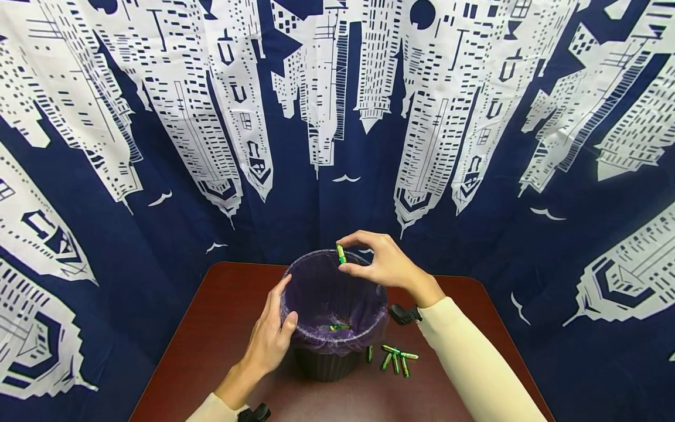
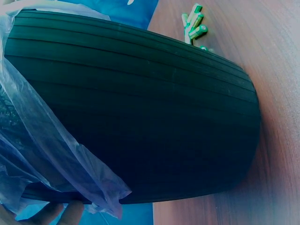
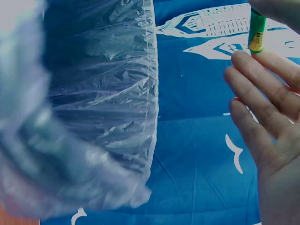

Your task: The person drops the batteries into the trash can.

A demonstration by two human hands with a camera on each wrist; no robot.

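Above the far side of the bin's mouth, my right hand (image 1: 387, 261) pinches a small green and yellow battery (image 1: 341, 254) between thumb and fingertips. In the right wrist view the battery (image 3: 257, 33) hangs between them, the other fingers extended. My left hand (image 1: 271, 331) rests against the left side of the dark ribbed trash bin (image 1: 324, 364), fingers fairly straight along the rim. A translucent purple bag (image 1: 337, 347) lines the bin and folds over its rim. Inside, a few batteries (image 1: 340, 327) lie at the bottom. The left wrist view shows fingertips (image 2: 70, 213) touching the liner's edge.
Several loose batteries (image 1: 396, 358) lie on the reddish-brown table (image 1: 211, 328), right of the bin. A single battery (image 1: 370, 353) lies close beside its base. Behind the table hangs a navy curtain (image 1: 295, 217) with white building prints.
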